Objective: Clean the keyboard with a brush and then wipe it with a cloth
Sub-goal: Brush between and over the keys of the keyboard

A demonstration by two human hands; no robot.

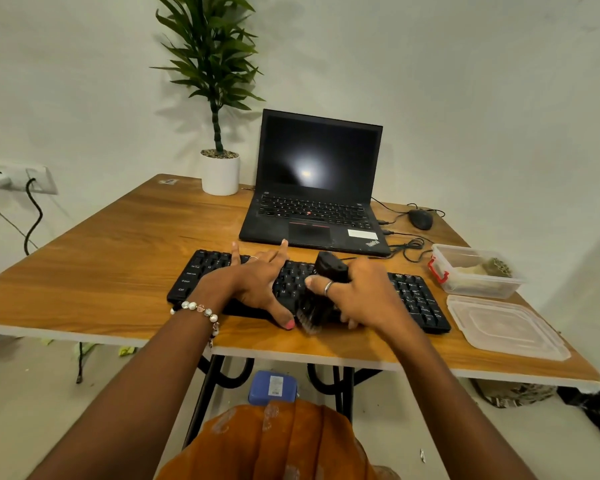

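Right hand (pixel 357 292) grips the brush (pixel 321 292) on the keyboard (pixel 416 299); left hand (pixel 257 282) lies spread flat (steadying it). Laptop (pixel 312 188) behind; lidless container (pixel 475 275) and lid (pixel 506 327) at right.

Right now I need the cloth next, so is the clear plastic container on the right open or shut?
Open: the clear plastic container has no lid on; its clear flat lid lies on the wooden table beside it.

Pale plaster walls (pixel 465 64), grey floor (pixel 32 393), wooden table (pixel 118 244) on black metal legs (pixel 201 393), wall socket (pixel 32 178).
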